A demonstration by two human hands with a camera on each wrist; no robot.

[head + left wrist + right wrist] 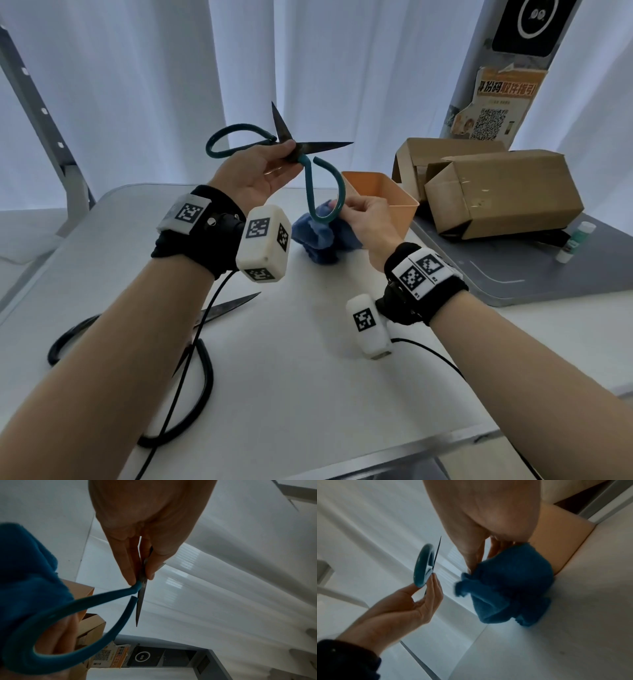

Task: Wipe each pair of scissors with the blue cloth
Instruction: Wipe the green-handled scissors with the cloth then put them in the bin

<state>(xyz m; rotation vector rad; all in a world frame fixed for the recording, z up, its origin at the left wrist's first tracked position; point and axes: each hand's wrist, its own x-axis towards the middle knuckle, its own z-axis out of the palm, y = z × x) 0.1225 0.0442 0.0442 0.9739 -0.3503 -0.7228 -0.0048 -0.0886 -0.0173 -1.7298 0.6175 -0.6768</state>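
My left hand [291,151] pinches the teal-handled scissors [310,185] at the pivot and holds them up over the table, blades spread apart. The left wrist view shows those fingers [130,566] clamped on the blade base, with the teal handle [85,603] looping down. My right hand [346,209] grips the bunched blue cloth [318,236] and holds it against the lower handle loop. In the right wrist view the cloth [508,588] hangs from my right fingers [471,555]. A second pair, the black-handled scissors [202,370], lies on the table at the near left.
The white table [308,377] lies under both arms. An orange bin [387,192] stands just behind my right hand. Two cardboard boxes [503,192] lie on a grey surface at the right, with small bottles [575,240] beside them. Black cables trail from the wrist cameras.
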